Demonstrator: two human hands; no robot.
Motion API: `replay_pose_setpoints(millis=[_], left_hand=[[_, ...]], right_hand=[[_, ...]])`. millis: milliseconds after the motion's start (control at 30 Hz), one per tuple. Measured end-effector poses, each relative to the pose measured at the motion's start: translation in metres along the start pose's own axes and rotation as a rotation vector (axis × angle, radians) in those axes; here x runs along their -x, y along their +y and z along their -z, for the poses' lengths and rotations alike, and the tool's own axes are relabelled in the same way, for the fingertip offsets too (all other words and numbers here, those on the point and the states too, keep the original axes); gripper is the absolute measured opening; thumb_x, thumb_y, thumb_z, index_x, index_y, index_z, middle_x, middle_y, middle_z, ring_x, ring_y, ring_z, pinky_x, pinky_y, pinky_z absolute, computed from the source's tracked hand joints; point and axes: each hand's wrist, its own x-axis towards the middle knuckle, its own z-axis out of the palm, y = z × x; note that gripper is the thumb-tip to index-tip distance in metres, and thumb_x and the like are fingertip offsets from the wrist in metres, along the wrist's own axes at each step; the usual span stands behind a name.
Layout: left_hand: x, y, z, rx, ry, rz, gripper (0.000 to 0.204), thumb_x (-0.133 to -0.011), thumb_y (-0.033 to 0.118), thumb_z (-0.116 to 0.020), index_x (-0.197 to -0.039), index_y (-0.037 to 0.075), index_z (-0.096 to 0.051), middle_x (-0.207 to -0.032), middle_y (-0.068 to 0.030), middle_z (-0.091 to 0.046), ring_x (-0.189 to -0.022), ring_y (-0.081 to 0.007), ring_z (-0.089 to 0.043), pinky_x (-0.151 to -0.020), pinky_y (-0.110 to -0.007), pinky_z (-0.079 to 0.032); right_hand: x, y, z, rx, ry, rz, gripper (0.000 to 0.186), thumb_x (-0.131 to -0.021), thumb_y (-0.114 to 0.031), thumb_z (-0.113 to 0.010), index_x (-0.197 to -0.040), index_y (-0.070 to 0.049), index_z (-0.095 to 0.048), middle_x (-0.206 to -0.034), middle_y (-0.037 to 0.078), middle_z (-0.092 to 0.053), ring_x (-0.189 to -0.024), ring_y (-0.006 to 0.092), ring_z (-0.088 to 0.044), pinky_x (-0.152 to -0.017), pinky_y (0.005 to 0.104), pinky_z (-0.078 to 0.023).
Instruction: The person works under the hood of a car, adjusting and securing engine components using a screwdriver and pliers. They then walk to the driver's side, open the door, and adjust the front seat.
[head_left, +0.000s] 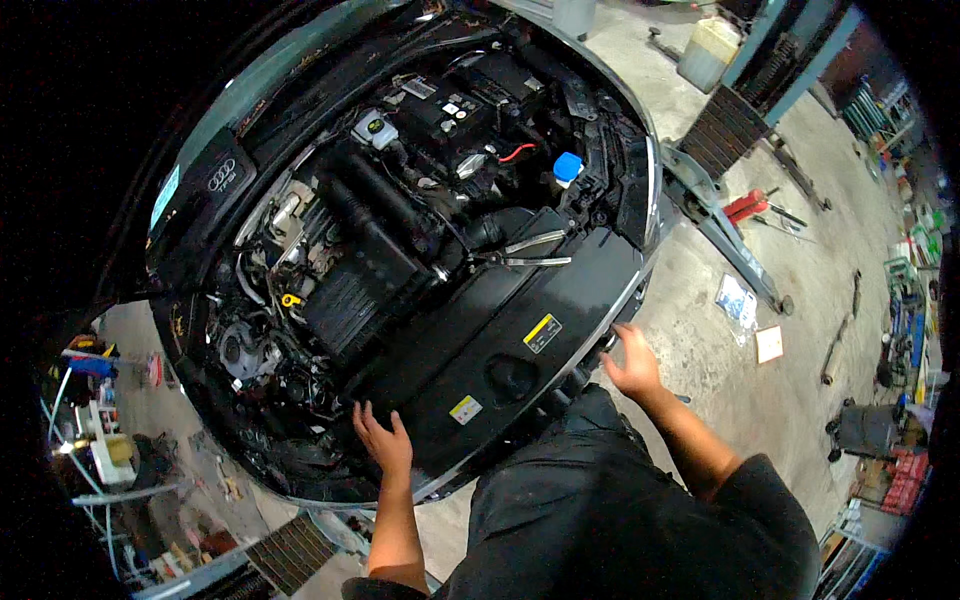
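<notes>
I stand against the front of a car with its engine bay open. My left hand (384, 438) is over the left part of the black front panel (450, 340), fingers spread and holding nothing; I cannot tell whether it touches. My right hand (633, 364) is at the front edge trim (612, 318), fingers apart and nothing in them. A pair of pliers (537, 262) lies with its handles spread on the panel's far side, jaws toward the engine. Beyond it are a black ribbed engine cover (360, 290), a yellow dipstick handle (291, 300) and a blue cap (567, 167).
A battery (440, 108) and a brake fluid reservoir (375, 129) sit deeper in the bay. On the floor at right are a lift arm (730, 235), a red tool (745, 206), a plastic bag (737, 300) and a small box (769, 344). Cluttered shelves (905, 330) line the right side.
</notes>
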Motion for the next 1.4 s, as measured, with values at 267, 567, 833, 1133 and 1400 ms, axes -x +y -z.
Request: replay_pose_setpoints(millis=[267,567,833,1133,1400], left_hand=[[0.059,0.048,0.008,-0.038,-0.094,0.098,0.050,-0.091,0.019,-0.069,-0.135,-0.001,-0.053,-0.146,-0.0238,-0.045,-0.135,-0.0423,-0.044,-0.113,-0.049,-0.037],[-0.037,0.121,-0.018,-0.018,-0.193,-0.139,0.037,-0.099,0.022,-0.061,-0.128,-0.001,-0.062,-0.136,-0.0185,-0.059,-0.127,-0.0385,-0.054,-0.109,-0.046,-0.042],[-0.186,0.139,-0.083,-0.128,-0.379,-0.366,0.038,-0.097,0.021,-0.063,-0.132,0.007,-0.062,-0.143,-0.0072,-0.056,-0.119,-0.0349,-0.062,-0.099,-0.045,-0.051],[-0.246,0.148,-0.147,-0.257,-0.544,-0.467,0.051,-0.094,0.023,-0.067,-0.142,0.011,-0.054,-0.144,-0.0062,-0.055,-0.119,-0.0346,-0.062,-0.098,-0.047,-0.052],[-0.261,0.174,-0.161,-0.414,-0.644,-0.379,0.056,-0.089,0.025,-0.075,-0.139,0.011,-0.055,-0.133,-0.0109,-0.062,-0.117,-0.0342,-0.064,-0.093,-0.048,-0.054]], right_hand=[[-0.176,-0.040,-0.039,-0.075,-0.068,0.442,0.060,-0.080,-0.014,-0.076,-0.134,-0.004,-0.052,-0.133,0.018,-0.054,-0.125,0.0395,-0.052,-0.105,0.0445,-0.044],[-0.144,-0.004,-0.043,-0.057,-0.046,0.455,0.065,-0.079,-0.017,-0.076,-0.138,-0.008,-0.050,-0.145,0.017,-0.047,-0.138,0.0400,-0.043,-0.118,0.0570,-0.031],[-0.056,0.001,-0.028,-0.034,-0.074,0.193,0.074,-0.073,-0.016,-0.079,-0.140,-0.010,-0.048,-0.151,0.018,-0.041,-0.140,0.0429,-0.039,-0.120,0.0587,-0.027],[-0.012,-0.001,-0.021,0.063,0.007,-0.028,0.066,-0.076,-0.004,-0.077,-0.136,-0.010,-0.049,-0.150,0.020,-0.042,-0.136,0.0417,-0.045,-0.109,0.0475,-0.043],[-0.037,0.003,-0.024,-0.032,0.081,-0.168,0.062,-0.080,-0.007,-0.075,-0.137,-0.008,-0.049,-0.149,0.022,-0.043,-0.135,0.0448,-0.045,-0.111,0.0480,-0.042]])
